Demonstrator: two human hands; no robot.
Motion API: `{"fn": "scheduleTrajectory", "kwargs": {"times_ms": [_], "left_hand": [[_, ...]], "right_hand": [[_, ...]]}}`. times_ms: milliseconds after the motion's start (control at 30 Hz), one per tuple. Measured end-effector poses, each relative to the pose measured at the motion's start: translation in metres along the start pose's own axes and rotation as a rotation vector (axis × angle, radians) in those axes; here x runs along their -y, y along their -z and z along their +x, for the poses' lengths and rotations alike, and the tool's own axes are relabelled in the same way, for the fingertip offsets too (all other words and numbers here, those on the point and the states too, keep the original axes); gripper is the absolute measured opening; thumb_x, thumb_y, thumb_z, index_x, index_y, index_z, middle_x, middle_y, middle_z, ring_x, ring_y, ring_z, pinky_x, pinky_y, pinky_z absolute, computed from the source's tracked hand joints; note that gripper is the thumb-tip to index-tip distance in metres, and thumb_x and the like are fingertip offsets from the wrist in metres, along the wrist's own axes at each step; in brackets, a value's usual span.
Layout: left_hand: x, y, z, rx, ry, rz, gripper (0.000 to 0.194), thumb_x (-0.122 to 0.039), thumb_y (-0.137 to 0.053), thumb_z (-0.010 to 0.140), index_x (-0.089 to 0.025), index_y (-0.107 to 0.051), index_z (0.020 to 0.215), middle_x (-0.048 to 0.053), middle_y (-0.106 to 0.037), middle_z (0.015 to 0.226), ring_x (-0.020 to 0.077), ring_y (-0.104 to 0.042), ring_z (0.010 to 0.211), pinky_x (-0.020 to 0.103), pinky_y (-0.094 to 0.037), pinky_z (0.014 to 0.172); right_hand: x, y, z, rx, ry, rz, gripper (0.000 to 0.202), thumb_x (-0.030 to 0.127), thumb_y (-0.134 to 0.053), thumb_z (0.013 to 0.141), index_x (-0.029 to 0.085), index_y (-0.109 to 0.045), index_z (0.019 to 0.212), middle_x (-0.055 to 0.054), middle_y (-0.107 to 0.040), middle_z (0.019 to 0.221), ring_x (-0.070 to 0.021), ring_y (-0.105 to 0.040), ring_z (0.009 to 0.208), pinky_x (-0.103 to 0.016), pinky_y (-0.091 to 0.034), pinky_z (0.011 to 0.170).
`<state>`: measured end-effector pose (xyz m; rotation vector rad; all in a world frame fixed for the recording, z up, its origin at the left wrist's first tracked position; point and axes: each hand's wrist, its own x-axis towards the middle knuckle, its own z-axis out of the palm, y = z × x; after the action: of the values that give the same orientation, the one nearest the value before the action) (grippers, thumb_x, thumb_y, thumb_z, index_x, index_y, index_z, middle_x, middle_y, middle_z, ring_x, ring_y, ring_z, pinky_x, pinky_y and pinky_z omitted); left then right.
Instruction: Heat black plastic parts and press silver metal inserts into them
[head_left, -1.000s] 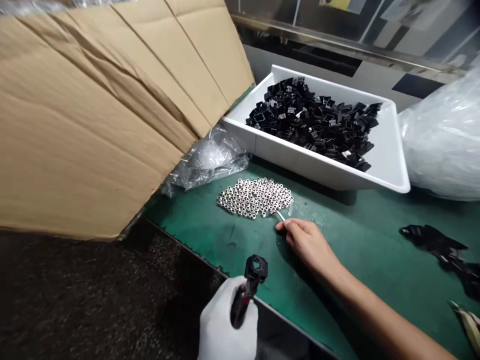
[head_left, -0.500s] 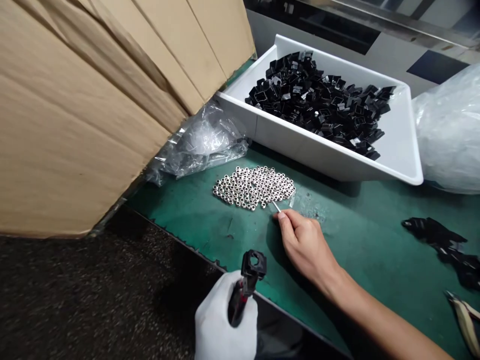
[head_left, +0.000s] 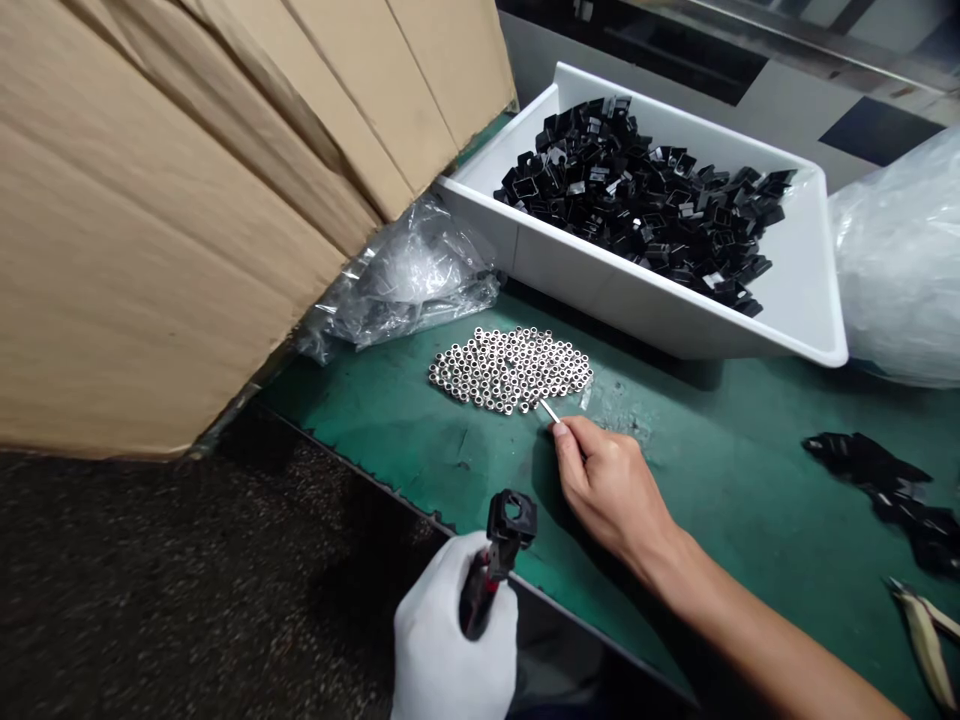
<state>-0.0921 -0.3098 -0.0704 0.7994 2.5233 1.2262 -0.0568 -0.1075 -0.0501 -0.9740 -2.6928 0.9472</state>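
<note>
My left hand (head_left: pixel 454 635), in a white glove, is closed around a dark hand tool (head_left: pixel 480 590) with red on it; its exact kind is hidden by the fingers. At the tool's upper end sits a square black plastic part (head_left: pixel 513 517) with a round hole, facing up. My bare right hand (head_left: pixel 607 480) pinches a thin, pale metal stick (head_left: pixel 551 411) between thumb and forefinger. The stick's tip meets the near edge of a pile of small silvery hex nuts (head_left: pixel 510 370), spread on the green bench mat (head_left: pixel 405 440).
Behind the nuts stands a white bin (head_left: pixel 660 290) heaped with black plastic parts (head_left: pixel 637 200). A large cardboard box (head_left: pixel 172 230) and a clear plastic bag (head_left: pixel 420 270) lie to the left. More black parts (head_left: pixel 885 490), pliers (head_left: pixel 926 640) and a filled plastic bag (head_left: pixel 900 270) are at right.
The view has shifted slightly. My left hand, with the tool and black part, sits a touch higher and further right in view. The right hand stays at the pile's near edge with the stick.
</note>
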Motion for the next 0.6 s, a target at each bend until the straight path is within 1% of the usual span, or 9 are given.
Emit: {"fn": "scheduleTrajectory", "kwargs": {"times_ms": [167,367,600], "left_hand": [[-0.0020,0.0006,0.0011,0.012,0.009,-0.006,0.013,-0.020,-0.058,0.085,-0.022,-0.067,0.095,0.001,-0.071,0.084,0.0158,-0.068,0.076,0.023,-0.054,0.075],[-0.0002,-0.0021,0.0008,0.004,0.012,0.016,0.014,-0.023,-0.058,0.086,-0.021,-0.068,0.096,0.003,-0.071,0.086,0.0180,-0.068,0.076,0.026,-0.055,0.075],[-0.0006,-0.0017,-0.0004,0.003,0.011,0.025,0.014,-0.023,-0.058,0.086,-0.020,-0.067,0.096,0.004,-0.072,0.085,0.0187,-0.069,0.076,0.027,-0.056,0.074]], "right_hand": [[-0.0017,-0.0005,-0.0019,-0.021,0.010,0.008,0.031,0.034,-0.038,0.105,0.020,-0.056,0.084,0.002,-0.054,0.066,-0.0130,-0.052,0.060,-0.028,-0.030,0.062],[-0.0023,0.0033,-0.0033,-0.030,0.017,0.019,0.032,0.033,-0.038,0.105,0.019,-0.056,0.083,0.002,-0.051,0.063,-0.0122,-0.050,0.058,-0.028,-0.030,0.061],[0.0031,0.0004,-0.0007,0.000,0.023,0.015,0.031,0.031,-0.038,0.105,0.019,-0.057,0.083,0.001,-0.057,0.066,-0.0131,-0.054,0.060,-0.027,-0.032,0.062]]}}
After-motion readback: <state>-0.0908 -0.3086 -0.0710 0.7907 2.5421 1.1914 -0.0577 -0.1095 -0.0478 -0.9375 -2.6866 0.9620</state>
